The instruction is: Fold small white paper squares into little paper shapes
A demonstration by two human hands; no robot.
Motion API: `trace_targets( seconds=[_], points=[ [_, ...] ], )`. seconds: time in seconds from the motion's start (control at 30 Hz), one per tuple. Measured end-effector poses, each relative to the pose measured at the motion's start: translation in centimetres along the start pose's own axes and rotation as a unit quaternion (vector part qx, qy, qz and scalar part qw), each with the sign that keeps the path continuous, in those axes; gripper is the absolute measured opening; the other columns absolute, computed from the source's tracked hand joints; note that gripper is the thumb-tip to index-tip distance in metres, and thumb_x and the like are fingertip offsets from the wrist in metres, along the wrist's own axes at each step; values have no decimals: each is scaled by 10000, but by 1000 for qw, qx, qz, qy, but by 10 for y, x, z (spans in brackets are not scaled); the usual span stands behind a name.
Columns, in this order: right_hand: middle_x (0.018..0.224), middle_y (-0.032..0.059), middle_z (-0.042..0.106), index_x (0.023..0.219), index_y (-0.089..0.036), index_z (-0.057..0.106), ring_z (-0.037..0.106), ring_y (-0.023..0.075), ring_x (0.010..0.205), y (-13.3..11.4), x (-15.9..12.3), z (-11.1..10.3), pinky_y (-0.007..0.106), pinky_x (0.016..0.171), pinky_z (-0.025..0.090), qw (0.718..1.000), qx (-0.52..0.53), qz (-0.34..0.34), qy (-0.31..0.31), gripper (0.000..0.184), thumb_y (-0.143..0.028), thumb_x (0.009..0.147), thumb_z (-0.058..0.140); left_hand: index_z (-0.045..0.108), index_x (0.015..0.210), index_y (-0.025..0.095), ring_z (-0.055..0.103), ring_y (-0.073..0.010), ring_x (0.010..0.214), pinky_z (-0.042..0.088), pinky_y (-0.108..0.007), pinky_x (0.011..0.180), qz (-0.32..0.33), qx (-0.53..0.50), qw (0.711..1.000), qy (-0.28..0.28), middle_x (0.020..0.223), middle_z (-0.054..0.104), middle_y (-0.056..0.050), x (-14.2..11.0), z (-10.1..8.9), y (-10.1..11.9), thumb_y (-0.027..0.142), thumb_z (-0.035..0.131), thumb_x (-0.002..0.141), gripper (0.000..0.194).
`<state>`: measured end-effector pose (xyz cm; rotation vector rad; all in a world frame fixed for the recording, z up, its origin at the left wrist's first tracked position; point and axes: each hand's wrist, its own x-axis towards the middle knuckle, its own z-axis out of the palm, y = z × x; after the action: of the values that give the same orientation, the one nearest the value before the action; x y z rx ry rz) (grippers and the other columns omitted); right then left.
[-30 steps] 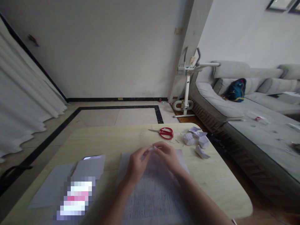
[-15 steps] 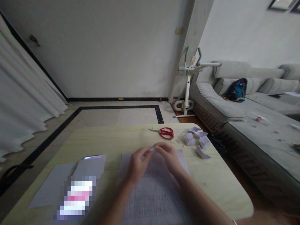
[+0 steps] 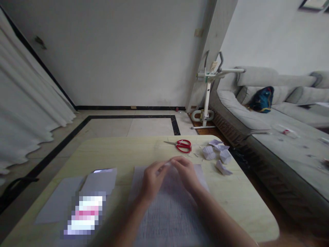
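Note:
My left hand and my right hand meet at the fingertips, both pinching a small piece of white paper. Most of that piece is hidden behind the fingers. Below them lies a large sheet covered with writing or print, its text too blurred to read. Just beyond the hands is a pair of scissors with red handles, blades pointing left. To the right sit several folded white paper pieces, with tiny paper scraps beside them.
On the left of the pale wooden table lie white paper sheets and a lit, pixelated screen. Past the table's right edge stands a grey sofa. A white exercise machine is by the wall.
The view has shifted very slightly, so the surroundings sit a little to the right. Both hands keep the same pinch on the small paper.

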<state>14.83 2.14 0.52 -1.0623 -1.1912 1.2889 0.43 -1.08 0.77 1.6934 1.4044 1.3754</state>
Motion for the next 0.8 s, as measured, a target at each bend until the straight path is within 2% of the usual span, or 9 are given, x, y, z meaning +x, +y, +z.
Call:
trace_targets(
  seconds=[0.37, 0.8],
  points=[
    [726, 15, 699, 731, -193, 718, 617, 181, 718, 1, -2, 3, 301, 719, 455, 998, 58, 20, 12, 137, -324, 695, 737, 713, 951, 175, 663, -175, 821, 507, -258, 745, -30, -29, 999, 13, 914, 733, -56, 0, 2, 1, 269, 599, 839, 186],
    [674, 16, 660, 703, -180, 703, 582, 178, 671, -2, -6, 9, 288, 636, 447, 997, 52, 27, 57, 175, -354, 689, 726, 724, 929, 176, 662, -187, 814, 510, -263, 745, -58, -66, 996, 21, 894, 733, -57, -1, 3, 5, 291, 597, 837, 195]
  ],
)
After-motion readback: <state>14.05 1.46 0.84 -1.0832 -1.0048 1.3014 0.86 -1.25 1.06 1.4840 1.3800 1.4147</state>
